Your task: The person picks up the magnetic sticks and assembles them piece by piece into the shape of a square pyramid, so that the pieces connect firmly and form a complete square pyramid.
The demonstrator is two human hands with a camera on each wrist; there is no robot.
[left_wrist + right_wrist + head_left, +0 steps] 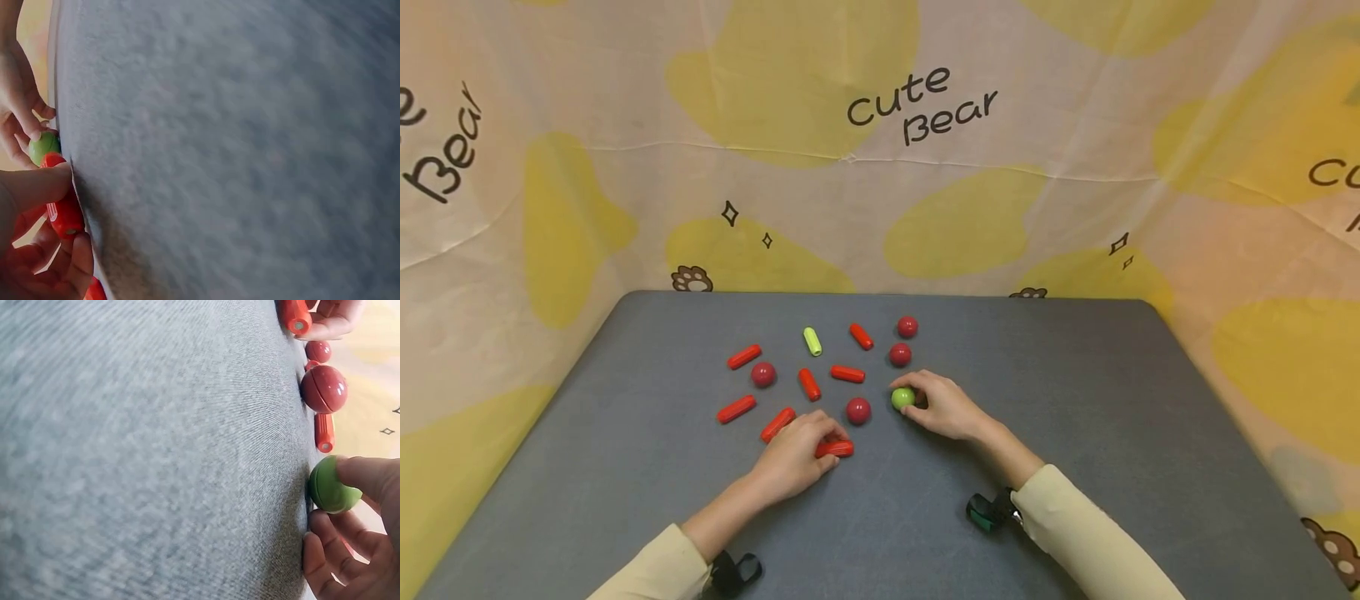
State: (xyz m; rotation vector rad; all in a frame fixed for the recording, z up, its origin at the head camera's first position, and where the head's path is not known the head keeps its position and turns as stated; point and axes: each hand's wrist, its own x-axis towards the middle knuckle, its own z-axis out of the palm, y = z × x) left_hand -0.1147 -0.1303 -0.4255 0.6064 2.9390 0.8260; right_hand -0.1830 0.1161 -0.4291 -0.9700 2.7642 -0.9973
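On the grey table my left hand (795, 454) grips a short red ribbed rod (840, 448) between thumb and fingers. That red rod also shows in the left wrist view, under the thumb. Farther right, my right hand (951, 407) pinches a glossy green ball (902, 399); in the right wrist view the thumb presses on the ball, with fingers on its other side. Between the hands lies a dark red ball (858, 410). Another red rod (777, 424) lies just beyond the left hand, partly covered by it.
Two red balls, one at the back (907, 327) and one nearer (900, 355), lie beyond the right hand. A third red ball (763, 374) is at left. Several red rods and a yellow-green rod (812, 341) lie around. A printed curtain (850, 225) stands behind the table (1120, 400).
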